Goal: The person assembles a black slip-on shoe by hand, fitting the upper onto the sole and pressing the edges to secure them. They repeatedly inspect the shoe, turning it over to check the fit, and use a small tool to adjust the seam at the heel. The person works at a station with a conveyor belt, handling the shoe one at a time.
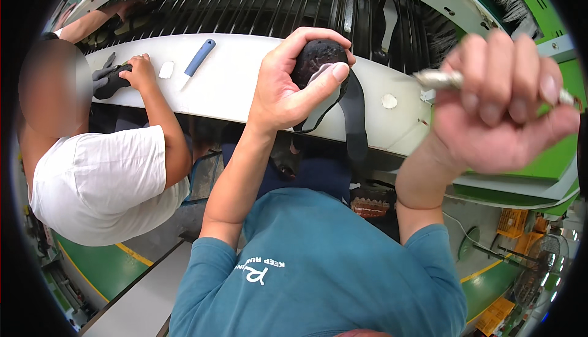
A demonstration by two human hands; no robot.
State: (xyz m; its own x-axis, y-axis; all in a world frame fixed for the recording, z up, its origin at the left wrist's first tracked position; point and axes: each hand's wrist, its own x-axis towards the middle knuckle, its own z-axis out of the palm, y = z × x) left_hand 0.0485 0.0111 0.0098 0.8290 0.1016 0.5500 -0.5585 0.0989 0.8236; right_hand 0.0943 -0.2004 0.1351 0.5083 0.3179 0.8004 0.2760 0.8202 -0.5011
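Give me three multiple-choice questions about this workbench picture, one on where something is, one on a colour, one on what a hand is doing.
1. Where does the blue-handled tool lie?
A. on the white ledge
B. on the floor
C. in the right hand

2. What colour is the wearer's shirt?
A. red
B. teal
C. white

3. What is the left hand doing?
A. hanging open
B. resting flat
C. gripping a black shoe part

Answers: 1 A, it rests on the ledge beside a co-worker's hand. 2 B, teal fabric below. 3 C, fingers wrap it; the right hand holds a metal tool.
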